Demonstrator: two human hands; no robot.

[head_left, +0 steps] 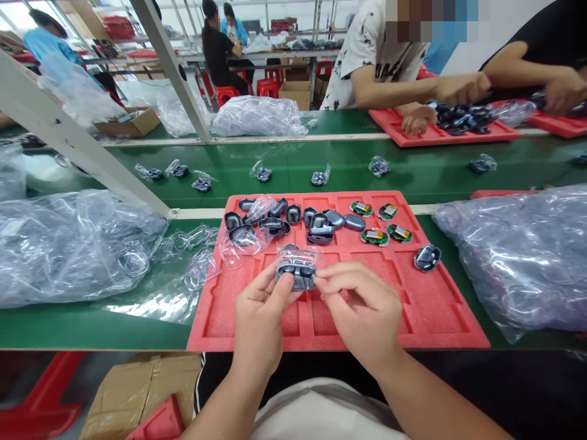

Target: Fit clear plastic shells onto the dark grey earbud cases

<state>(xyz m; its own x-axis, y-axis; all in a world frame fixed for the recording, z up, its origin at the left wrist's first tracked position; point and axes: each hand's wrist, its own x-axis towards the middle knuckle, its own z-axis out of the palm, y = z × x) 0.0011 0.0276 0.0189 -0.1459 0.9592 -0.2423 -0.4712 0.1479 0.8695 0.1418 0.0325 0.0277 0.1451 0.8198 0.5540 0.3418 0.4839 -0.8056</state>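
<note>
Both my hands hold one dark grey earbud case (296, 272) wrapped in a clear plastic bag, just above the red foam tray (426, 311). My left hand (259, 318) pinches its left end with thumb and fingers. My right hand (364, 308) grips its right end, fingers curled. Behind the case, on the tray's far half, lie several more dark cases (275, 220), some in clear bags, and several small green circuit boards (383, 223). One open case (427, 258) sits alone at the tray's right.
Heaps of clear plastic bags lie left (68, 244) and right (518, 256) of the tray. Bagged cases (263, 174) dot the green conveyor belt (413, 174) beyond. Two people across the belt handle dark parts on red trays (440, 131). A white slanted frame post (92, 153) crosses the left.
</note>
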